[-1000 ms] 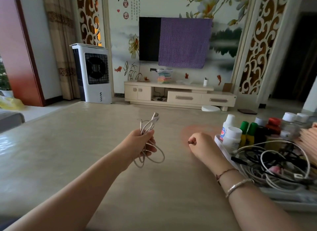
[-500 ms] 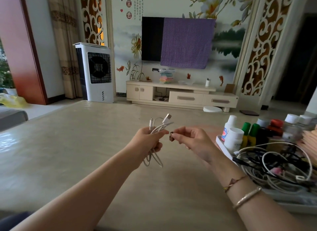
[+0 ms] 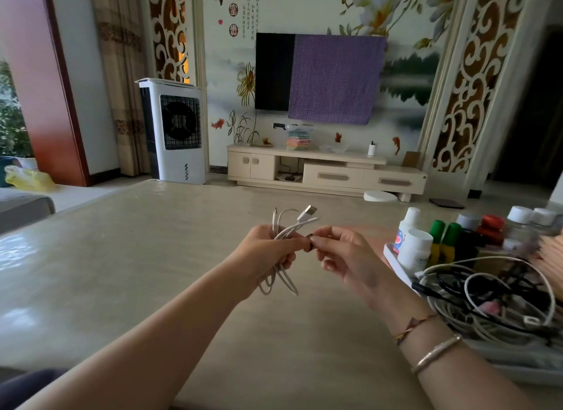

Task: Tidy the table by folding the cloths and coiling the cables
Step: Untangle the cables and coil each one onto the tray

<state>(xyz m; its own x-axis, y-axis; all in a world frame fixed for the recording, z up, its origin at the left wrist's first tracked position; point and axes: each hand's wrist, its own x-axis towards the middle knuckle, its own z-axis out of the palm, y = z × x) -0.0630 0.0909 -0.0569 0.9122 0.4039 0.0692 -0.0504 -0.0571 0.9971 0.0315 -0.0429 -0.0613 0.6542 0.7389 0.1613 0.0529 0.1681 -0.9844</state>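
Note:
My left hand (image 3: 268, 251) grips a coiled white USB cable (image 3: 285, 275) above the beige table (image 3: 152, 272); its loops hang below the fist and its plug ends stick up. My right hand (image 3: 341, 257) pinches a small dark band (image 3: 308, 245) right against the cable bundle beside my left fingers. A tangle of black and white cables (image 3: 487, 300) lies in a tray at the right.
Several bottles (image 3: 438, 242) stand at the tray's (image 3: 393, 260) far end on the right. A stack of pinkish cloths (image 3: 551, 251) sits at the right edge. Beyond the table are a TV stand (image 3: 329, 171) and a white air cooler (image 3: 172, 129).
My right hand rose from the table with the small band and came left to meet the cable in my left hand. My left hand lifted slightly.

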